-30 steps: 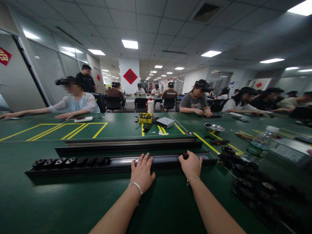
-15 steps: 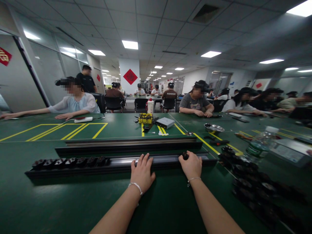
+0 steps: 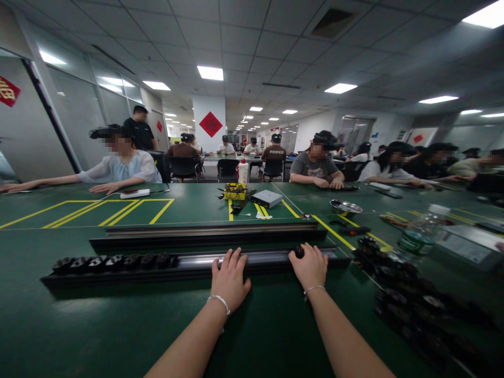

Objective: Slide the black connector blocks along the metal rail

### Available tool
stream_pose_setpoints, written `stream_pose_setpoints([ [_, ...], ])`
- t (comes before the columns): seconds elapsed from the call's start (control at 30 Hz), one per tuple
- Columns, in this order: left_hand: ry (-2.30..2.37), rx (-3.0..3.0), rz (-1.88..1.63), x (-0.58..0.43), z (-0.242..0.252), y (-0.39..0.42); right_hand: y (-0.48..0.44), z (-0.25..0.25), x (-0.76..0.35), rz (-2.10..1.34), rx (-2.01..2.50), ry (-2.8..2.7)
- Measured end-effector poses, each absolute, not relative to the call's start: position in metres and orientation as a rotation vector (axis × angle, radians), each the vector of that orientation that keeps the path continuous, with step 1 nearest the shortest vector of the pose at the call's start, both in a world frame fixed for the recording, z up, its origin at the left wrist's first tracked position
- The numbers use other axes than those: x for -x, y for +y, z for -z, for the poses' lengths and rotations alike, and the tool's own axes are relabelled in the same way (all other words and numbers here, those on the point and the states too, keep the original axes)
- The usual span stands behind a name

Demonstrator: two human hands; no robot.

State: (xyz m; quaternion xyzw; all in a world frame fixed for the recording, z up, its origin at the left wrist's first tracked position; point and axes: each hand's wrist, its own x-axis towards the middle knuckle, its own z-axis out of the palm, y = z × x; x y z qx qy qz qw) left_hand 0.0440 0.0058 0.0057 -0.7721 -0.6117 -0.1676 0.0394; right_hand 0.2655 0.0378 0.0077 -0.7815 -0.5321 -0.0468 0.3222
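A long black track rail (image 3: 271, 260) with a shiny channel lies across the green table in front of me. Several small black modules (image 3: 114, 261) sit in a row in its left end. My left hand (image 3: 230, 278) rests flat across the middle of the rail, fingers spread, gripping nothing. Near the right end, my right hand (image 3: 310, 265) has its fingers curled round another black module (image 3: 299, 252), at the channel. The palm and fingers hide most of that module.
A second black rail (image 3: 212, 237) lies parallel behind the first. At my right is a heap of black modules (image 3: 425, 302), beside a clear plastic bottle (image 3: 421, 231). Farther back stand a metal bowl (image 3: 345, 207), a grey box (image 3: 266, 198) and a yellow container (image 3: 235, 193). Several people sit across the table.
Almost nothing differs. The fingers of my right hand have shifted very slightly around the black module; my left hand stays in place on the rail.
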Motion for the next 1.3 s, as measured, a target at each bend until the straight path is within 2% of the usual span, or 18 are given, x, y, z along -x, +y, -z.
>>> stream_pose_setpoints([
  [1.3,-1.881,2.368,0.476,-0.0436,-0.0068,0.0049,0.0413,-0.0064,-0.2723,0.133,2.045,-1.391],
])
